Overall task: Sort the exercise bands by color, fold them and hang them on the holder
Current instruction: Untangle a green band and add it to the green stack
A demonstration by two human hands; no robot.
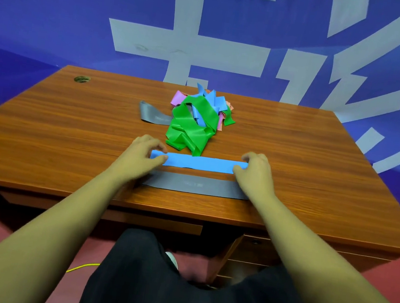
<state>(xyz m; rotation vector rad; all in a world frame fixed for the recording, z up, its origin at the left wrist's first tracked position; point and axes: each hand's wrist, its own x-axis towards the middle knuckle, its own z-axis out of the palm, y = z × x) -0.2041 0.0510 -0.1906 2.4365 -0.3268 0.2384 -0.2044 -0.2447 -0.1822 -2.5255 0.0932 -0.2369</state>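
Currently, blue band (198, 162): laid out flat and straight across the desk (68, 132), near its front edge, with one end under each hand.
Left hand (146, 150): fingers curled; the left end of the strip appears to be pinched between thumb and fingertips.
Right hand (255, 169): fingers likewise curled, and the right end is gripped in the same way.
Flat grey band (194, 184): laid parallel, just in front of the blue one, partly covered by both wrists.
Tangled pile (192, 124): green, blue and pink strips knotted together just behind the blue band; its green tail reaches the blue strip's far edge.
Loose grey band (151, 115): left beside the pile, apart from its colour mate.
Holder: not in view.
Risk 1: if the ends are brought together unevenly, a skewed fold is to be expected.
Risk 2: the green tail could be caught in the fold and the pile dragged forward.
Risk 3: the grey strip below could be shifted or creased by the wrists.
Risk 4: elastic film may spring open once it is released.
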